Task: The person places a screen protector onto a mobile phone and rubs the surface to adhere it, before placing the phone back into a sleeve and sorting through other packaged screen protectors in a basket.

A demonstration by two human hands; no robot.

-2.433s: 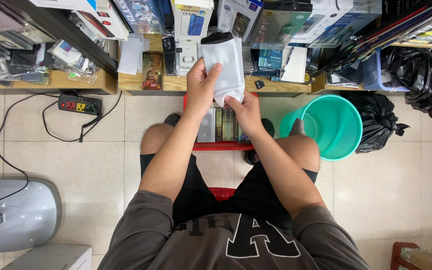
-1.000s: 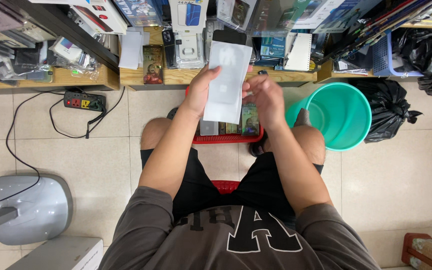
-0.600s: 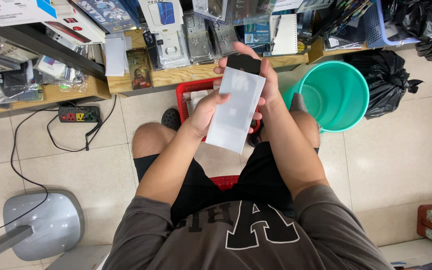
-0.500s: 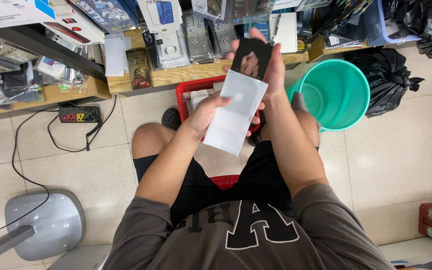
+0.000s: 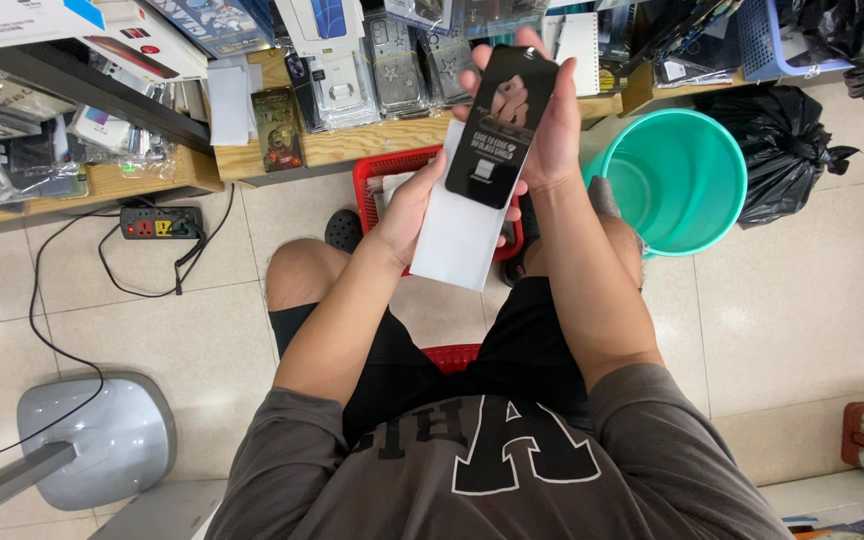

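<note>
- Since the earlier frames, the black screen protector (image 5: pixel 503 125) has slid farther up out of the white paper sleeve (image 5: pixel 464 225) and now stands mostly clear of it, its lower end overlapping the sleeve's top edge.
- The right hand (image 5: pixel 552 130) grasps the black screen protector, fingers curled behind it and fingertips showing along its upper edge.
- The left hand (image 5: pixel 409 205) grips the white paper sleeve along its left edge, thumb on the front face.
- Both items are held above the red plastic basket (image 5: pixel 377 180), which rests on the tiled floor between the seated person's knees.
- To the right of the basket stands a teal plastic bucket (image 5: pixel 677 180); a black rubbish bag (image 5: pixel 777 150) lies just beyond it.
- Behind the basket, a low wooden shelf (image 5: pixel 372 145) carries packaged phone cases.
- To the left of the basket, a power strip (image 5: pixel 160 222) lies on the floor; farther left and nearer the camera is a grey fan base (image 5: pixel 102 440).
</note>
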